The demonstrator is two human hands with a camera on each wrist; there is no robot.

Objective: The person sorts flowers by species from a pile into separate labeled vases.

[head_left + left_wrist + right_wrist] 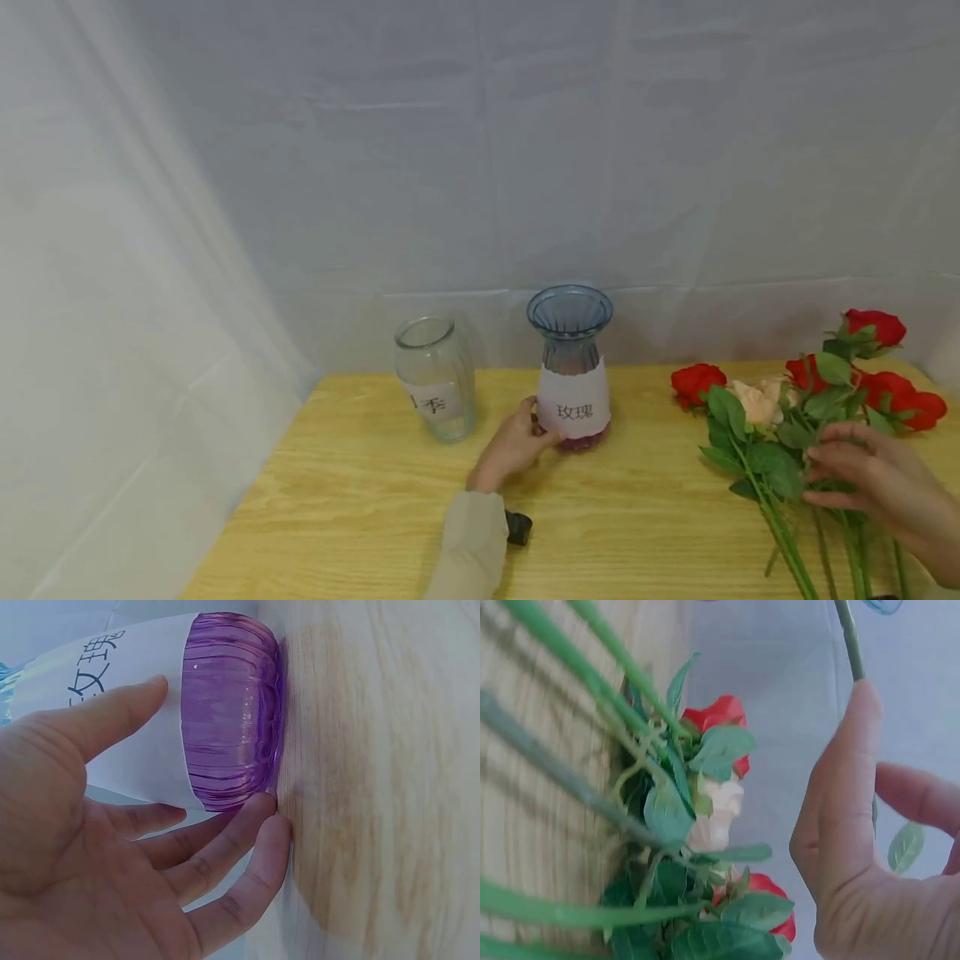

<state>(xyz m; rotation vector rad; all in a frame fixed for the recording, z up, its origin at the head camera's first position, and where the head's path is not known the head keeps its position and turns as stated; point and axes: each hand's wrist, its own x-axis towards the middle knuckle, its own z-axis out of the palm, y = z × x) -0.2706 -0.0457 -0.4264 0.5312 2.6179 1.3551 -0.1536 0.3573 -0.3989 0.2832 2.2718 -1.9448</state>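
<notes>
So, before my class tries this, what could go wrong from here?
The blue-and-purple glass vase might tip if bumped, since the left hand reaches only around its lower part. If it tipped sideways, it could hit the clear glass vase standing to its left. The thin green stem in the right hand may snag, because red flowers and cream flowers lie bunched with overlapping leaves.

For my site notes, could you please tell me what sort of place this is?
Probably a makeshift indoor staging area: pale, creased sheeting backs a wood-grain table bearing a blue-topped, labelled vase.
</notes>
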